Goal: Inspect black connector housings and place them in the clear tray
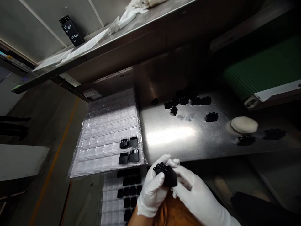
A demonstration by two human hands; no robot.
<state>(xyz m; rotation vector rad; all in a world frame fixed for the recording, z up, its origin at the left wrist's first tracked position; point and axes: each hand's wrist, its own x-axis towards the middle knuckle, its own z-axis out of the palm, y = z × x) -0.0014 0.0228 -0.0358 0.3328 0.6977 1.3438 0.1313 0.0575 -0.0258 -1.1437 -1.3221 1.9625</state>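
My left hand [152, 190], in a white glove, grips a black plastic connector housing [169, 176] with the thumb across its near side. Short round posts stand up from one end of the part. From the other side my gloved right hand [188, 179] closes on the same housing; some of its fingertips are hidden behind it. Both hands are in front of the metal bench's near edge. To their left lies a clear plastic tray [94, 150] with pockets, a few of them filled with black housings [129, 157] at the near right corner.
On the metal bench [160, 125] several black housings [196, 100] stand in a loose row, with others nearer. A round white pad [244, 124] lies at right. Below the bench edge sits another filled tray [113, 201]. A shelf [141, 28] crosses above; a green conveyor belt [265, 69] is at upper right.
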